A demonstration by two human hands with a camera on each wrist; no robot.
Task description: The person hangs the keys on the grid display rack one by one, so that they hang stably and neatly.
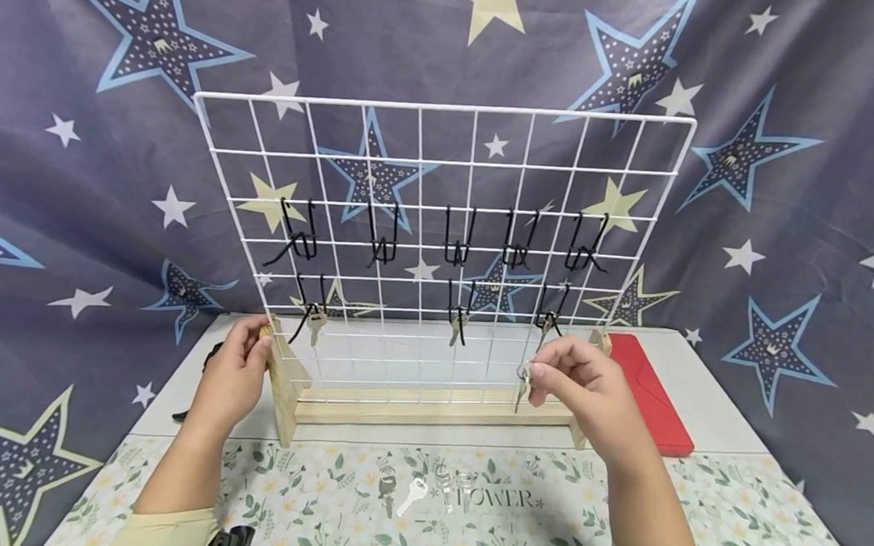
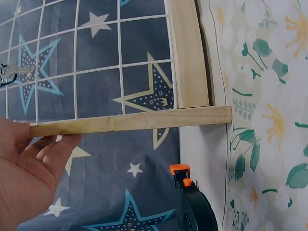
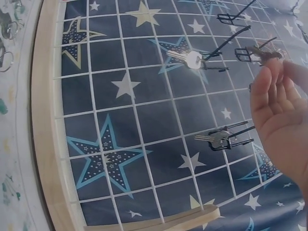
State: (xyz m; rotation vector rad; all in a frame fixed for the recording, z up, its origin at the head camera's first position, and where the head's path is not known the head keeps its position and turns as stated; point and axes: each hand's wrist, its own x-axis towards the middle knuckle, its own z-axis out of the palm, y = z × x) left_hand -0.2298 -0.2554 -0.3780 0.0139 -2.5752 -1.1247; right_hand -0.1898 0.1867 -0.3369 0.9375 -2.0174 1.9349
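My left hand [image 1: 233, 373] grips the wooden side upright [image 2: 130, 120] of a stand between thumb and fingers. The stand holds a white wire grid [image 1: 444, 161] with two rows of black hooks [image 1: 457, 241]. My right hand [image 1: 587, 391] pinches a key on a small ring [image 1: 522, 388] before the grid's lower right. In the right wrist view, the held key [image 3: 267, 54] overlaps a black hook [image 3: 244, 54]; whether they touch, I cannot tell. Keys hang on the lower hooks: one at left [image 1: 317, 328], one at the middle [image 1: 457, 331] and one at right [image 1: 549, 322].
Several loose keys [image 1: 413, 495] lie on the floral mat [image 1: 302, 507] in front of the stand. A red flat case [image 1: 647, 394] is at the right. A black object with orange parts [image 2: 192, 202] stands by the left upright. Behind hangs a star-patterned cloth [image 1: 450, 57].
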